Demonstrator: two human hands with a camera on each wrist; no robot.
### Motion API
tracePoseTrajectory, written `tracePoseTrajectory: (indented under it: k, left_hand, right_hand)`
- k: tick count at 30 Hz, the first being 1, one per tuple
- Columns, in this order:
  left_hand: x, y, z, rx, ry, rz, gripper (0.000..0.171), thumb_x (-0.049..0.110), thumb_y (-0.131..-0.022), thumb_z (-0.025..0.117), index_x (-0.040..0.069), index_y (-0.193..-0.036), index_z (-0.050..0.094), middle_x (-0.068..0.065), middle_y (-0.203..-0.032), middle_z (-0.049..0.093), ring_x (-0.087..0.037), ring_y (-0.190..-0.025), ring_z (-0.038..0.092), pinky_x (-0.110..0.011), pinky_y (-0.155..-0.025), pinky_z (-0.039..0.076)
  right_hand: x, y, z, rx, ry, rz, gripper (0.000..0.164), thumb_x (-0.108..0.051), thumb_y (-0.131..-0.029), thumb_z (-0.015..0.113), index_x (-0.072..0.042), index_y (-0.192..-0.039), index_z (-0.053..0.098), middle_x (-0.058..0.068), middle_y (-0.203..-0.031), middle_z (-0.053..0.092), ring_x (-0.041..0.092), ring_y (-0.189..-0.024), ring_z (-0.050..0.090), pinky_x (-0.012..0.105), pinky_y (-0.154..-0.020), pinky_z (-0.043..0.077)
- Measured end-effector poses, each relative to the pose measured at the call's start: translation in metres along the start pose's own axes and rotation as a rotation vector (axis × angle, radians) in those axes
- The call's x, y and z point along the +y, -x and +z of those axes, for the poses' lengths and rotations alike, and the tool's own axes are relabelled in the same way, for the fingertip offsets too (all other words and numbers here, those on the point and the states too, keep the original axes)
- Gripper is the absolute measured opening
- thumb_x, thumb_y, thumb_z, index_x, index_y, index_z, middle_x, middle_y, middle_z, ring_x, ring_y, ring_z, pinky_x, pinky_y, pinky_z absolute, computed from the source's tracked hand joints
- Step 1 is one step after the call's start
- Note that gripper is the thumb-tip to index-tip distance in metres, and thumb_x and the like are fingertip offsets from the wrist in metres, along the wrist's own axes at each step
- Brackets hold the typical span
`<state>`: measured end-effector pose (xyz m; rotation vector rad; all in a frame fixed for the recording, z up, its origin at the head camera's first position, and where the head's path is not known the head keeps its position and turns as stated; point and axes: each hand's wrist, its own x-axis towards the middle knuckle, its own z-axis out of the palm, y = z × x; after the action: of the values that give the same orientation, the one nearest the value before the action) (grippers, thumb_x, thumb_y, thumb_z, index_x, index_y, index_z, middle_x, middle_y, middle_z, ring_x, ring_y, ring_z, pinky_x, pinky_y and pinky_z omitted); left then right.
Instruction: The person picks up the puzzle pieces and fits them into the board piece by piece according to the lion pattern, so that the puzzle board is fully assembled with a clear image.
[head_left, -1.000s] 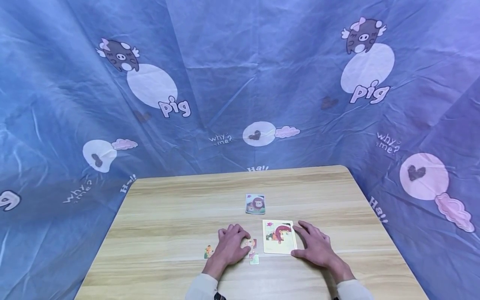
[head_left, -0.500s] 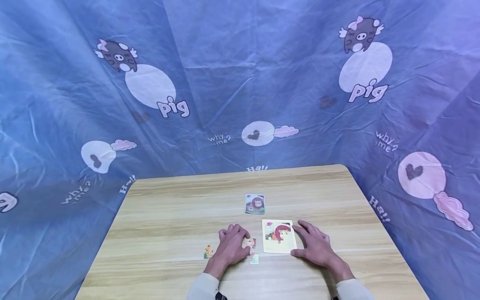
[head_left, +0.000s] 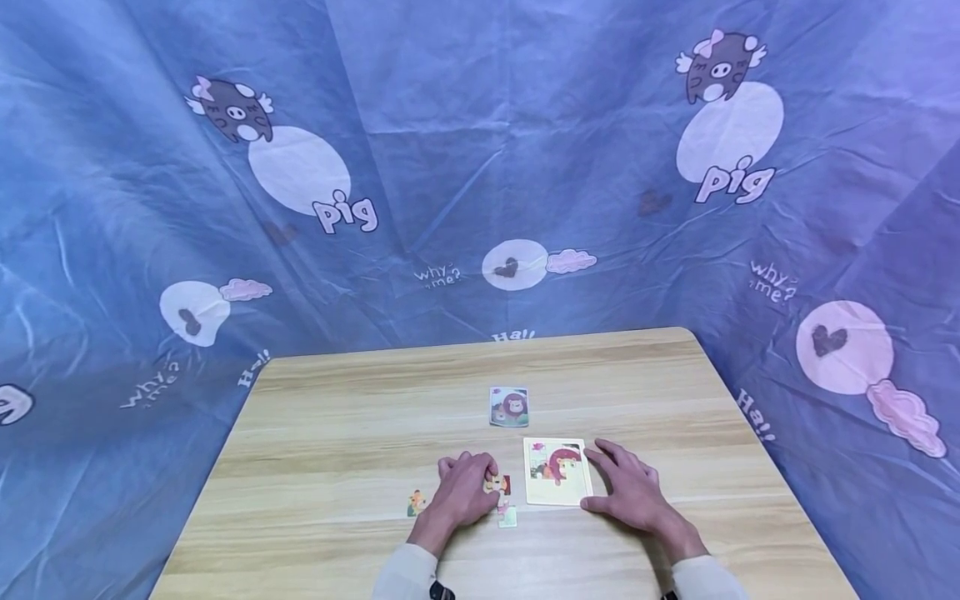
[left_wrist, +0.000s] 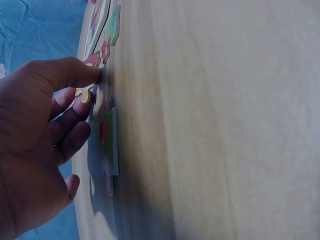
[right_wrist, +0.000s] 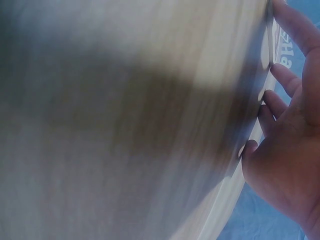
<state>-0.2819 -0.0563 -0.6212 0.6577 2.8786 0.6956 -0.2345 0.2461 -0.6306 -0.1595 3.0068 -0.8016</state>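
Note:
My left hand (head_left: 467, 490) pinches a jigsaw puzzle piece (head_left: 501, 484) with part of a lion cub's face, tilted up slightly at the thumb and a finger. Its edge (left_wrist: 85, 96) shows in the left wrist view. Just below lie pieces with pink and pale green (head_left: 507, 517). To the right is the cream puzzle board (head_left: 536, 495), with a red-maned lion partly assembled in its upper area. Alongside that board's right edge rests my right hand (head_left: 632, 492), fingers spread and thumb at the lower corner. In the right wrist view its fingertips touch down at the edge.
A picture card (head_left: 509, 407) of the lion lies behind the board. Left of my left wrist is an orange and green puzzle piece (head_left: 416, 502). The wooden table (head_left: 337, 425) meets a blue printed curtain (head_left: 450, 167) at its back and sides.
The piece under my left fingers has tilted and its colours show more strongly. My right hand stays by the board; the head view has shifted slightly.

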Motion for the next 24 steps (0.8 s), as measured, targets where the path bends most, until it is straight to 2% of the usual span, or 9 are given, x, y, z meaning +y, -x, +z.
tracePoseTrajectory:
  k: [3, 9, 12, 16, 20, 24]
  left_hand:
    - [-0.001, 0.0, 0.001, 0.014, 0.022, 0.006, 0.019, 0.024, -0.076, 0.069, 0.027, -0.091, 0.058, 0.018, -0.079, 0.051, -0.003, -0.075, 0.042, -0.039, -0.085, 0.026]
    - [-0.003, 0.0, 0.003, 0.04, 0.059, 0.001, 0.01, 0.022, -0.081, 0.063, 0.028, -0.088, 0.059, 0.019, -0.078, 0.053, -0.002, -0.076, 0.045, -0.03, -0.077, 0.031]
    - [0.0, 0.001, 0.004, 0.057, 0.075, -0.004, 0.009, 0.02, -0.082, 0.062, 0.028, -0.087, 0.06, 0.018, -0.077, 0.055, -0.003, -0.075, 0.046, -0.027, -0.072, 0.035]
    - [0.005, 0.003, 0.005, 0.072, 0.098, -0.002, 0.01, 0.019, -0.082, 0.061, 0.028, -0.086, 0.06, 0.017, -0.078, 0.056, -0.002, -0.075, 0.048, -0.026, -0.072, 0.038]
    - [0.012, 0.004, 0.004, 0.082, 0.115, -0.009, 0.01, 0.02, -0.083, 0.06, 0.028, -0.088, 0.061, 0.018, -0.078, 0.057, -0.001, -0.075, 0.048, -0.027, -0.074, 0.038]
    - [0.019, 0.004, 0.005, 0.123, 0.138, 0.004, 0.011, 0.018, -0.084, 0.06, 0.028, -0.088, 0.062, 0.016, -0.078, 0.061, -0.002, -0.075, 0.05, -0.028, -0.075, 0.038]
  right_hand:
    - [0.001, 0.0, 0.001, 0.002, -0.007, -0.001, 0.083, -0.053, -0.068, 0.079, -0.017, -0.138, 0.052, 0.012, -0.149, 0.04, 0.036, -0.136, 0.036, 0.059, -0.093, 0.027]
    - [0.002, 0.0, 0.003, 0.009, -0.002, -0.004, 0.085, -0.055, -0.067, 0.078, -0.017, -0.139, 0.052, 0.012, -0.15, 0.039, 0.037, -0.136, 0.036, 0.06, -0.094, 0.027]
    - [0.004, 0.001, 0.002, 0.007, -0.004, -0.008, 0.086, -0.055, -0.067, 0.078, -0.017, -0.139, 0.051, 0.013, -0.15, 0.04, 0.037, -0.136, 0.036, 0.061, -0.095, 0.027]
    - [0.005, 0.003, 0.001, -0.001, -0.013, -0.008, 0.085, -0.054, -0.067, 0.078, -0.017, -0.139, 0.051, 0.012, -0.15, 0.039, 0.036, -0.137, 0.035, 0.06, -0.095, 0.026]
    - [0.006, 0.006, -0.001, -0.006, -0.018, -0.01, 0.084, -0.053, -0.068, 0.079, -0.017, -0.139, 0.052, 0.012, -0.15, 0.039, 0.036, -0.137, 0.035, 0.059, -0.094, 0.026]
    - [0.007, 0.008, -0.003, -0.011, -0.027, -0.015, 0.083, -0.051, -0.068, 0.079, -0.017, -0.138, 0.052, 0.011, -0.15, 0.039, 0.036, -0.137, 0.035, 0.058, -0.094, 0.025]
